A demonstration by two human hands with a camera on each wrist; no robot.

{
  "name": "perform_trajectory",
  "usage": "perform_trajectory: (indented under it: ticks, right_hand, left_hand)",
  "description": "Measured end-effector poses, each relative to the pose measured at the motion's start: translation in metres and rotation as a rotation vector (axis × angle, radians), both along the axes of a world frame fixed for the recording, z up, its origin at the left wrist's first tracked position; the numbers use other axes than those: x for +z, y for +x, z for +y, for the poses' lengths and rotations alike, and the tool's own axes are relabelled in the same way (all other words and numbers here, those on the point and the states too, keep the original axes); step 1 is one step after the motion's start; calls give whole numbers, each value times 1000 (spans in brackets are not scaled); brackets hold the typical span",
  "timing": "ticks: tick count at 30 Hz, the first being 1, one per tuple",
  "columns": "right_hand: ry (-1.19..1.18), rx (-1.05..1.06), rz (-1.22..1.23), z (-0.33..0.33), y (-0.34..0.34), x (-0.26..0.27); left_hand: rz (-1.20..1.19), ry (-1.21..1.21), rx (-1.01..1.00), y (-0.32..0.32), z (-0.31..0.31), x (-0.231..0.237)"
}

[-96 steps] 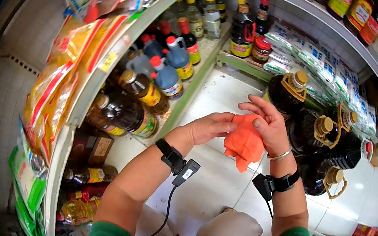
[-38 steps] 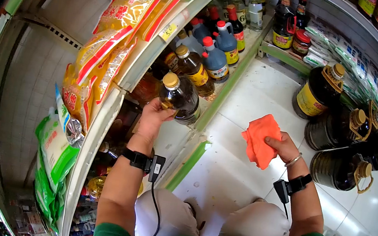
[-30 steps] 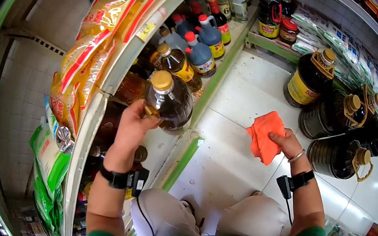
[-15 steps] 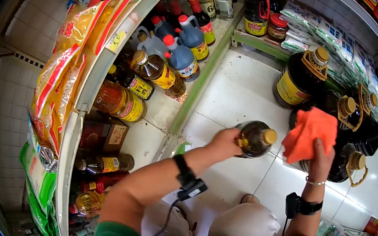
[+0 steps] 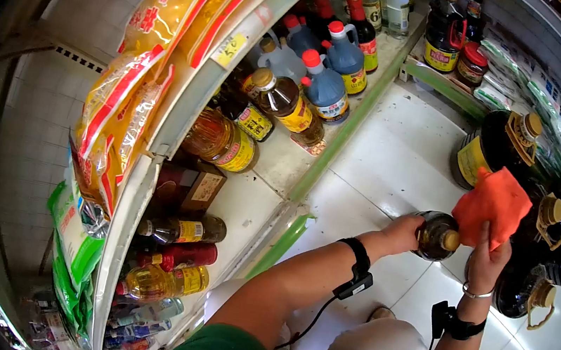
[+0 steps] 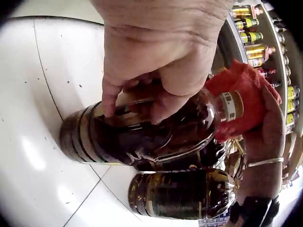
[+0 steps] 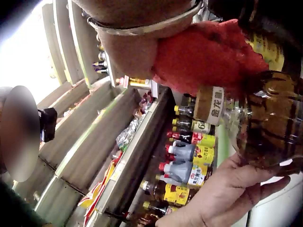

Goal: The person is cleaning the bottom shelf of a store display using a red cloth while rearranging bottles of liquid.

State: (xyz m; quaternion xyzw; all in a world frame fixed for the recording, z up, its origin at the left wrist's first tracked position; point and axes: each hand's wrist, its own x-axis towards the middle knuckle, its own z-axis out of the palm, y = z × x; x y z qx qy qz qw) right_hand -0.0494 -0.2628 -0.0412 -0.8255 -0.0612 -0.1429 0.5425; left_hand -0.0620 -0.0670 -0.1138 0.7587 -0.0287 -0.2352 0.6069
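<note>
My left hand (image 5: 401, 235) grips a dark, clear-walled bottle (image 5: 434, 236) with a gold cap. The left wrist view shows its thumb and fingers around the bottle's grooved body (image 6: 78, 135). In my right hand (image 5: 488, 265) is a bunched orange-red cloth (image 5: 492, 206), held right beside the bottle's capped end. The right wrist view puts the gold cap (image 7: 209, 105) just below the cloth (image 7: 203, 56); the right fingers are mostly hidden behind the cloth. The bottle is tilted, its cap toward my right arm.
Large dark jugs (image 5: 474, 154) with rope-like handles stand on the tiled floor at right. Left, a shelf with a green edge (image 5: 340, 156) bears sauce and vinegar bottles (image 5: 292, 111), a carton (image 5: 200, 189) and lying bottles. Yellow bags (image 5: 162, 25) fill the shelf above.
Both hands were on the cloth at first. My left hand then took the bottle off the left shelf and carried it right, to the cloth in my right hand.
</note>
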Motion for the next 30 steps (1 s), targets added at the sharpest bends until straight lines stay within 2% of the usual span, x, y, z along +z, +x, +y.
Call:
perform_trajectory:
  ticks: [2,4,5,7,8,9,11,12,13,14,15,17,19,21,22,23,25,27,29,30]
  right_hand:
    - [-108,101,9,16,-4,11]
    - [-293,261,-51,21,-5,15]
    - [-290,263,-45,25,-7,15]
    - [-502,299,-114,35,-11,16]
    - [-577,225,-167,36,-13,4]
    - [-570,230,-146,38,-14,5]
    - [-679,217,-178,42,-14,11]
    - [-640,207,-254,43,-11,4]
    - [-654,222,-272,41,-11,5]
    - [-644,217,-286,42,-11,6]
    - [-638,209,-306,43,-10,6]
    - [-616,184,-289,45,-11,0]
    - [-583,169,-256,47,-10,-1]
    - [-587,161,-290,49,-8,0]
    - [-580,168,-290,49,-7,-1]
    - [-577,174,-293,49,-5,-2]
    - [-574,152,-277,49,-5,-5]
    - [-574,125,-259,50,-5,-6]
    - [-588,117,-252,51,-6,-6]
    - [-586,127,-282,49,-6,-7]
  left_hand:
    - [-7,26,16,-2,6,-4]
    - [-49,-123,-6,-5,8,-4]
    - [-43,-121,-5,-7,8,-5]
    - [-50,3,2,-8,12,7]
    - [-105,179,2,-10,20,3]
    - [-88,254,-24,-9,35,14]
    - [-167,300,82,-16,81,43]
    - [-231,239,158,-19,108,47]
    - [-53,346,301,-22,123,95]
    - [-172,207,370,-33,162,73]
    - [-146,131,473,-41,186,90]
    - [-69,153,833,-62,208,124]
    - [-94,139,1170,-78,231,134]
    - [-170,164,1426,-83,246,144]
    - [-303,126,1393,-89,270,140]
    - [-312,118,1396,-92,291,135]
    - [-463,138,1518,-85,316,137]
    - [-449,97,1547,-80,341,132]
    - [-641,328,1459,-69,371,122]
    - [-646,522,1319,-78,436,97]
